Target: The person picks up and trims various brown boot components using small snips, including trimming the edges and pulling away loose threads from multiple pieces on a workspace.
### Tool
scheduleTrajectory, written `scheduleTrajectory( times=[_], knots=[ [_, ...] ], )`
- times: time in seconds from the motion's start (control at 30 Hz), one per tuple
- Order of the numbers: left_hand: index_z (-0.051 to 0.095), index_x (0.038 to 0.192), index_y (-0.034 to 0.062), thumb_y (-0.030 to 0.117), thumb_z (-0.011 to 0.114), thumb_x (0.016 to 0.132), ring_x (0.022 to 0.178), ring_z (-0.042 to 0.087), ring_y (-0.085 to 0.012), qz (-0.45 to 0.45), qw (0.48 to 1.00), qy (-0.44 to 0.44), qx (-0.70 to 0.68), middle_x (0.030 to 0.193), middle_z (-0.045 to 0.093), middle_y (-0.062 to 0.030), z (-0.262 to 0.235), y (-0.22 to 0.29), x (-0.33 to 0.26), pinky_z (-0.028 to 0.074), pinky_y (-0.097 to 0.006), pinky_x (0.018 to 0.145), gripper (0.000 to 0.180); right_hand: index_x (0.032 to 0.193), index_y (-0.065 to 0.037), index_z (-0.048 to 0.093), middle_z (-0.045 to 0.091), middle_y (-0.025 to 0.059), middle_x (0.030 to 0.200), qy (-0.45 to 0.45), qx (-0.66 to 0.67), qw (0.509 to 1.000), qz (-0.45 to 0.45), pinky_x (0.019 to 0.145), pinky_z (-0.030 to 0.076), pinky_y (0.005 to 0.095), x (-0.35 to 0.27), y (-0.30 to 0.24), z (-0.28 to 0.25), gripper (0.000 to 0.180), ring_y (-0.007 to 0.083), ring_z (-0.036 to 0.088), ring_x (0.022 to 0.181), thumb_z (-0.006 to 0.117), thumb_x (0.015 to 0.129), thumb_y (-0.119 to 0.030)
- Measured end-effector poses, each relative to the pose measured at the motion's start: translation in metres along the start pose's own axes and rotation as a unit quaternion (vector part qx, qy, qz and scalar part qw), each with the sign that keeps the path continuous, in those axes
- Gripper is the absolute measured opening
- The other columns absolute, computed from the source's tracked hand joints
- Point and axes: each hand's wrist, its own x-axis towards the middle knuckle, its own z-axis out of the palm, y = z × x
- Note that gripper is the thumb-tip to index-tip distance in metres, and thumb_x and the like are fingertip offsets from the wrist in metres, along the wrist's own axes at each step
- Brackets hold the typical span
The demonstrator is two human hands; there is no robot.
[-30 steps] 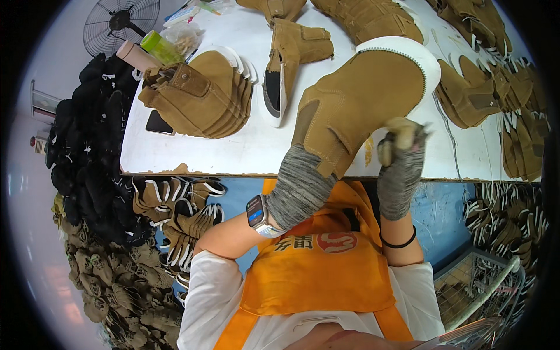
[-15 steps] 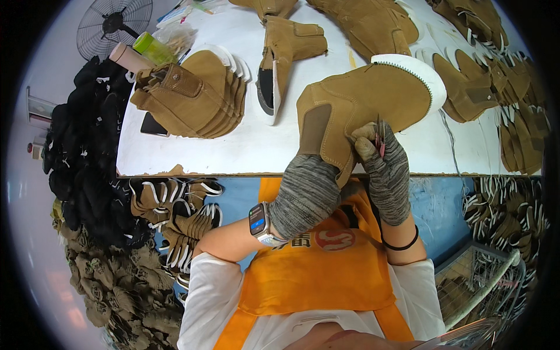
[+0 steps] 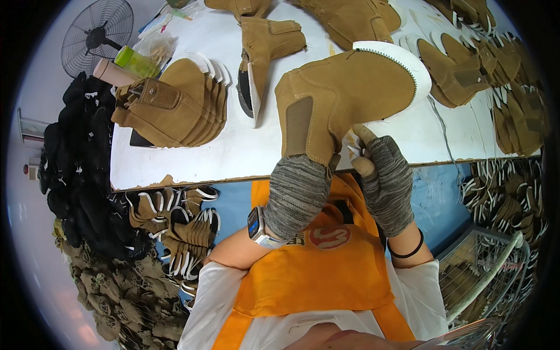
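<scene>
A tan suede boot upper [image 3: 344, 87] with a brown elastic side panel and a white toe edge lined with dark zigzag stitching is held above the table's front part. My left hand [image 3: 300, 184], in a grey knit glove, supports it at the shaft; its fingers are hidden by the boot. Beside the shaft's right side is my right hand [image 3: 379, 169], also gloved, with bare thumb and fingertips bent together. A small whitish, crinkled thing [image 3: 352, 144] shows between those fingertips, its kind unclear.
The white table [image 3: 175, 169] bears a stack of boot uppers [image 3: 175, 105] at left, a single upper [image 3: 262, 58] and more uppers [image 3: 455, 70] at right. Bottles [image 3: 134, 61] and a fan [image 3: 96, 38] are at far left. A wire cart [image 3: 478, 274] stands at lower right.
The boot upper and left hand appear slightly further left and up. My right hand's fingers have come down off the boot's side; the pink-handled snips seen there earlier no longer show.
</scene>
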Motion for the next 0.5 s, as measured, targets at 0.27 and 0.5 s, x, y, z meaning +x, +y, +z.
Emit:
scheduleTrajectory(
  times=[0.27, 0.5],
  knots=[
    [0.061, 0.099, 0.001, 0.007, 0.057, 0.083, 0.074, 0.062, -0.0339, -0.007, 0.998, -0.03, 0.05, 0.081, 0.063, -0.0164, -0.006, 0.013, 0.004, 0.051, -0.04, 0.063, 0.017, 0.123, -0.007, 0.057, 0.064, 0.013, 0.091, 0.036, -0.095, 0.99, -0.098, 0.065, 0.053, 0.034, 0.003, 0.007, 0.009, 0.041, 0.0261, 0.064, 0.076, 0.064, 0.082, -0.014],
    [0.059, 0.102, 0.0007, 0.008, 0.058, 0.083, 0.074, 0.062, -0.034, 0.006, 0.999, -0.032, 0.038, 0.081, 0.063, -0.0168, -0.002, 0.014, 0.003, 0.05, -0.04, 0.064, 0.021, 0.12, -0.009, 0.06, 0.062, 0.0103, 0.082, 0.06, -0.094, 0.99, -0.089, 0.061, 0.052, 0.0335, 0.005, 0.007, 0.012, 0.04, 0.0237, 0.062, 0.069, 0.066, 0.08, -0.012]
  ],
)
